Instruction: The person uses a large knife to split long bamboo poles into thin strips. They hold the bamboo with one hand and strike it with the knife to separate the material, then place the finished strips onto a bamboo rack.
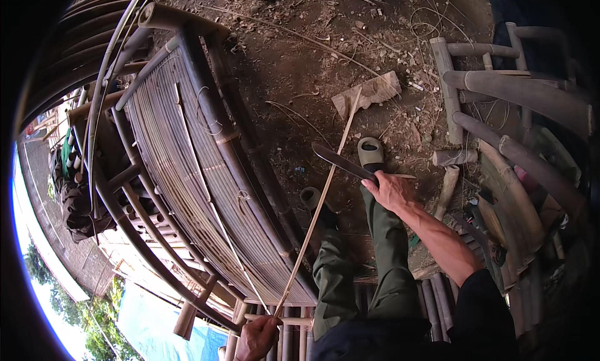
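Observation:
A long pale bamboo strip [319, 206] slants up from my left hand [258, 339] at the lower middle. My left fingers are closed round its near end. Its far end rests over a rough wooden block [367, 93] on the ground. My right hand [394, 192] is wrapped round the handle of a knife [345, 163] with a broad dark blade. The blade crosses the strip, but I cannot tell whether they touch. Another thin strip [203, 180] lies along the bamboo bench to the left, its near end reaching toward my left hand.
A bamboo bench [178, 142] with a slatted seat stands close on my left. Bamboo frames [481, 50] and split bamboo pieces [512, 217] crowd the right. Shavings and scraps cover the dirt floor [281, 67]. My feet, in olive clogs [370, 151], are below the knife.

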`<action>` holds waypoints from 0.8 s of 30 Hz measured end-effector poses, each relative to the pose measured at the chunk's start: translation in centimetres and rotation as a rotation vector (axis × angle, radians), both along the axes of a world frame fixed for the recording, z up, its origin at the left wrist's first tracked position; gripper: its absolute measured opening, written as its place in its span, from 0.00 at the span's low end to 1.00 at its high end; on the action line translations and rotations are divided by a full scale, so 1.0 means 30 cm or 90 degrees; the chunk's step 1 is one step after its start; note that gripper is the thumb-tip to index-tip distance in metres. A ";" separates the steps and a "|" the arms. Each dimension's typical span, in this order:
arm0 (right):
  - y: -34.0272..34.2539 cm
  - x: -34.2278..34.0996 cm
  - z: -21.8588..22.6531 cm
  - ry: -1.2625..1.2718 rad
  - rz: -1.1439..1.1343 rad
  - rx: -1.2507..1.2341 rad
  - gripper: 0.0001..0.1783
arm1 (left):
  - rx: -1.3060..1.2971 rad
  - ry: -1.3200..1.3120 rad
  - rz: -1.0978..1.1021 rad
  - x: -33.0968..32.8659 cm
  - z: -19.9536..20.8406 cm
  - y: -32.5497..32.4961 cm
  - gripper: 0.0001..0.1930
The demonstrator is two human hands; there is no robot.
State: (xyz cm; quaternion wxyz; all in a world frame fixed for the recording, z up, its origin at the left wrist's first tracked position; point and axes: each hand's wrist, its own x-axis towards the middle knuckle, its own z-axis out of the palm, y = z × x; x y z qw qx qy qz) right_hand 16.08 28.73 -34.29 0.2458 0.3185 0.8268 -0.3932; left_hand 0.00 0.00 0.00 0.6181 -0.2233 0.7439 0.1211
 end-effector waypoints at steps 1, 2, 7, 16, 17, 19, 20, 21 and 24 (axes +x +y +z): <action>-0.029 -0.005 0.028 0.014 0.007 -0.020 0.30 | -0.022 -0.002 0.004 -0.013 0.041 0.003 0.14; -0.058 -0.011 0.053 0.028 0.013 -0.040 0.30 | -0.044 -0.005 0.009 -0.026 0.080 0.004 0.14; -0.025 0.025 -0.156 0.252 0.043 -0.078 0.28 | 0.012 0.101 -0.092 0.063 -0.043 0.044 0.16; -0.039 -0.013 -0.113 0.284 0.051 -0.158 0.28 | -0.017 0.105 -0.155 0.102 -0.043 0.075 0.16; -0.059 -0.003 -0.104 0.402 0.079 -0.165 0.27 | -0.040 0.095 -0.136 0.101 -0.042 0.087 0.16; -0.023 0.006 -0.144 0.378 0.146 -0.108 0.28 | -0.092 0.082 -0.095 0.097 -0.039 0.128 0.16; 0.007 -0.005 -0.207 0.184 0.057 -0.039 0.28 | -0.079 0.073 -0.090 0.106 -0.025 0.127 0.16; 0.038 -0.035 -0.250 -0.007 -0.034 0.034 0.27 | -0.063 0.066 -0.086 0.112 -0.021 0.123 0.15; 0.057 -0.005 -0.247 0.094 -0.059 -0.005 0.28 | -0.060 0.047 -0.034 0.117 -0.050 0.114 0.15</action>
